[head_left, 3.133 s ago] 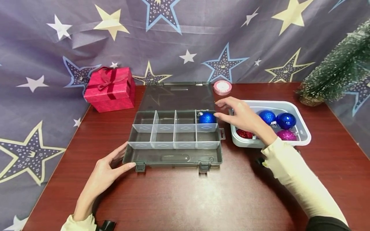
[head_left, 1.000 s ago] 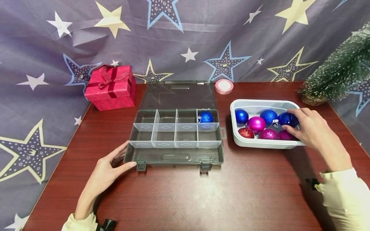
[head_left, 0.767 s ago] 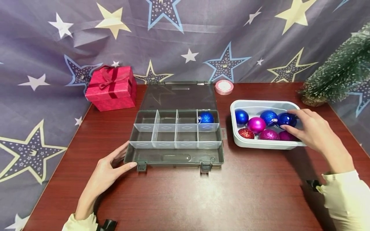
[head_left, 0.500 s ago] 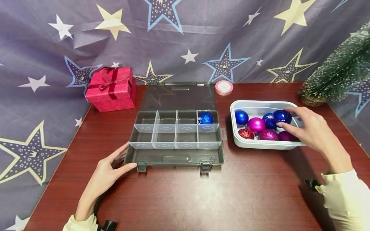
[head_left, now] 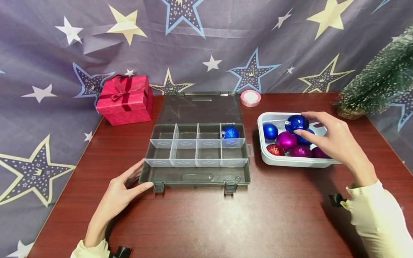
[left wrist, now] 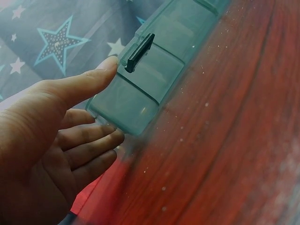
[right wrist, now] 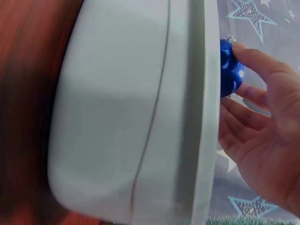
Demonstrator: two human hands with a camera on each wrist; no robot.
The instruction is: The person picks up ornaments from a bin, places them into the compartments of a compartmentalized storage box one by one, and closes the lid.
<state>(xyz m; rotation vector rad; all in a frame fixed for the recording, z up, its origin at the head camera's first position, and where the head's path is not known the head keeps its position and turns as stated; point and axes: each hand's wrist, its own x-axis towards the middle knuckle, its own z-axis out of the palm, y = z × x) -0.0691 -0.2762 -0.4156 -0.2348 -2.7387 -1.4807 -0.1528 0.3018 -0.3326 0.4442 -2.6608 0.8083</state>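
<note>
right hand (head_left: 335,139) is pinching a glossy blue ball (head_left: 298,122), spread left hand (head_left: 120,191) seemingly steadying an oblong grey plastic box (head_left: 174,175).

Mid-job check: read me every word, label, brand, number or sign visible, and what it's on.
No readable words, brands or numbers.
Pink ribbon roll: faint markings, too small and washed out to read.
Backdrop: printed stars, some with crowns.
Gray box: diamond outlines on its dividers.
</note>
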